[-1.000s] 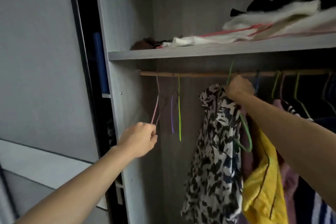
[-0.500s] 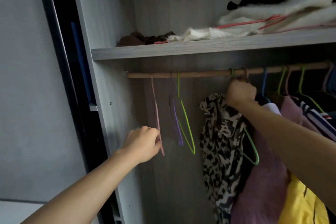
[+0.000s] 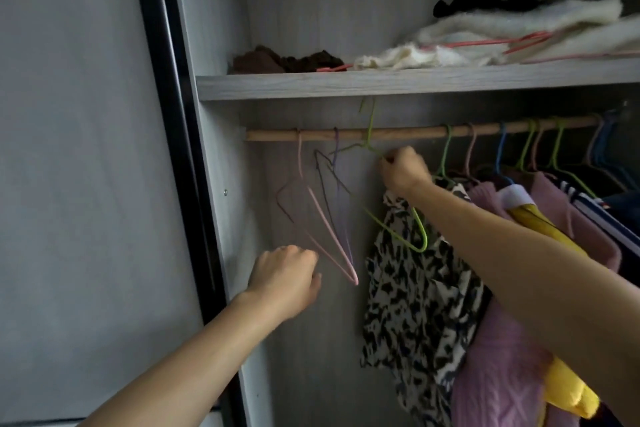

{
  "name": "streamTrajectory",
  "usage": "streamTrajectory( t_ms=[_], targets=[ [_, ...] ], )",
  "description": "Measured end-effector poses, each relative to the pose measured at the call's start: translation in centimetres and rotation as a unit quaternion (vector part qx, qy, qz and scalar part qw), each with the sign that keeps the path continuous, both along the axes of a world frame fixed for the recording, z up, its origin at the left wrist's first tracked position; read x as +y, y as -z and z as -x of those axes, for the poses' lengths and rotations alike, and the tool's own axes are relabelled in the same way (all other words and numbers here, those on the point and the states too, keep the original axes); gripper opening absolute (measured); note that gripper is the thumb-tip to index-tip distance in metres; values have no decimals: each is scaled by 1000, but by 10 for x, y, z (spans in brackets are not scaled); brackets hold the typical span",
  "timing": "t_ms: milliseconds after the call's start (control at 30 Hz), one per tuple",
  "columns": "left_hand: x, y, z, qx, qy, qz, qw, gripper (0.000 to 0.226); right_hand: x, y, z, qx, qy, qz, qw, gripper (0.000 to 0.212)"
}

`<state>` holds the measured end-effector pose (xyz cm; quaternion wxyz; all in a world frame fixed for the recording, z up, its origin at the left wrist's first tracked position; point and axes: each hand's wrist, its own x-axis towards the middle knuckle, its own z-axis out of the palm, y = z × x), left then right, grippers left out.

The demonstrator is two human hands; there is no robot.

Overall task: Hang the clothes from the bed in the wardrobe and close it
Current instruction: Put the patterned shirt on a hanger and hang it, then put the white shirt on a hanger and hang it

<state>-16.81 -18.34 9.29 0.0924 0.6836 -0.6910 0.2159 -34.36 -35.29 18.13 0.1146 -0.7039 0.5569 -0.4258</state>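
R hand (image 3: pixel 403 172) is clamped round the shoulder of an empty light green wire hanger (image 3: pixel 370 121); its hook sits above the round wooden rod (image 3: pixel 311 134), not over it, so the step looks like pulling a spare hanger to take to the bed. To do it well: bring the hook forward and clear of the rod before dropping it, and keep its lower loop away from the black-and-white patterned blouse (image 3: pixel 408 305) it overlaps, since wire snags thin fabric. L hand (image 3: pixel 285 279) is low, by the bottom corner of the thin pink wire hanger (image 3: pixel 300 156), fingers curled. Can't tell whether it pinches the wire or just sits beside it, as the view is too dim. If it does hold, use it to steady the pink one and the purple wire hanger (image 3: pixel 335 149) next to it, so neither tangles w/ the green one. Blouse hangs limp from another green hanger on the rod, just R of the R hand, pressed against a pink knit sweater (image 3: pixel 502 392) and a yellow garment (image 3: pixel 568 388). Bed and any clothes left on it aren't in view. Grey sliding door (image 3: pixel 86 149) stands open at L, closing not yet due. Folded white fleece lies on the grey wooden shelf (image 3: pixel 381 81) above
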Motion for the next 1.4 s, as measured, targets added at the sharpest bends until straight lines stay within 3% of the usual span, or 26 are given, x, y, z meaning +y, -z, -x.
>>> streamTrajectory(
  t_ms=[133,267,367,667,900,1067,1400],
  targets=[
    [2,-6,20,30,52,47,997,23,16,2,47,64,15,27,997,32],
    [4,-12,54,41,88,88,991,25,59,30,108,125,18,91,988,23],
    [3,-9,99,38,120,77,989,24,93,53,169,164,83,109,977,25],
    [44,54,340,47,255,-17,966,27,258,111,448,117,233,35,965,16],
    [125,115,554,10,372,-118,921,30,419,169,654,109,377,-22,919,19],
    [169,139,678,-14,445,-160,881,30,513,197,764,108,487,-56,865,21],
    [180,208,901,-69,545,-254,796,26,616,278,934,30,634,-146,759,24]
  ],
)
